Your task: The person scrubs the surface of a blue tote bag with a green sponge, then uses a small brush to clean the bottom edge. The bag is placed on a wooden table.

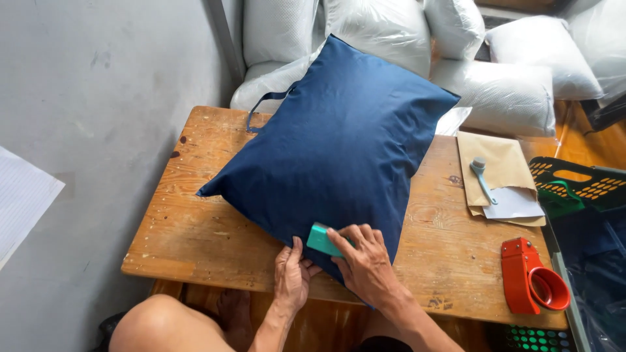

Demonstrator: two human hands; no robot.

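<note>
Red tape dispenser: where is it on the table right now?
The red tape dispenser lies at the wooden table's near right corner in the head view, right of the right hand, below the brown paper envelopes.

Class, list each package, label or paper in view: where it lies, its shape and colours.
Teal tag: small rectangle, both hands on it, at the blue pillow's near corner.
Brown envelopes: flat stack, table's right.
Bagged white pillows: clear plastic, behind the table.
White sheet: floor, left.
</note>
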